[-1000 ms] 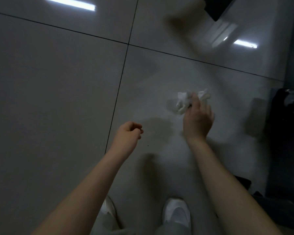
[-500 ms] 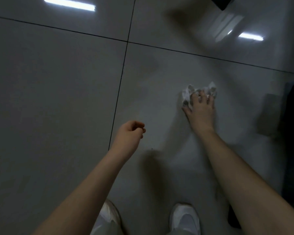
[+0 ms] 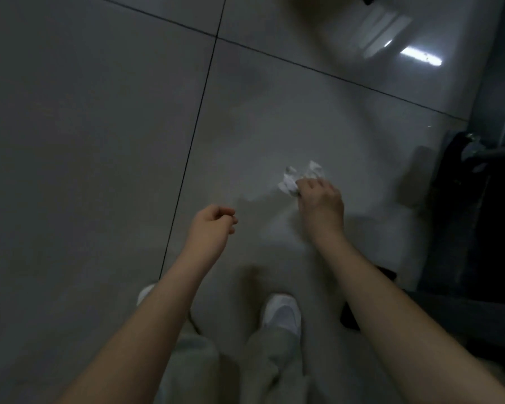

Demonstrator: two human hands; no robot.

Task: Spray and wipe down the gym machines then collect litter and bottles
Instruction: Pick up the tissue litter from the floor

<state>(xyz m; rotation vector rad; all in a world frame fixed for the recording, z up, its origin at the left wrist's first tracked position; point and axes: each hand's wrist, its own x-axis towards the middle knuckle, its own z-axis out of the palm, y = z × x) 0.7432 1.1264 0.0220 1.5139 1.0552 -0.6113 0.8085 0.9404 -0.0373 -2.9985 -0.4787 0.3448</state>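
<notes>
The floor (image 3: 85,141) is big glossy grey tiles w/ dark grout lines, lights reflecting top right. On it: white shoes (image 3: 282,314) near the bottom, black machine base (image 3: 461,228) at the right edge.

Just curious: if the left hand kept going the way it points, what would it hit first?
Likely only bare floor tile; the crumpled tissue in the right hand sits off that line.
</notes>
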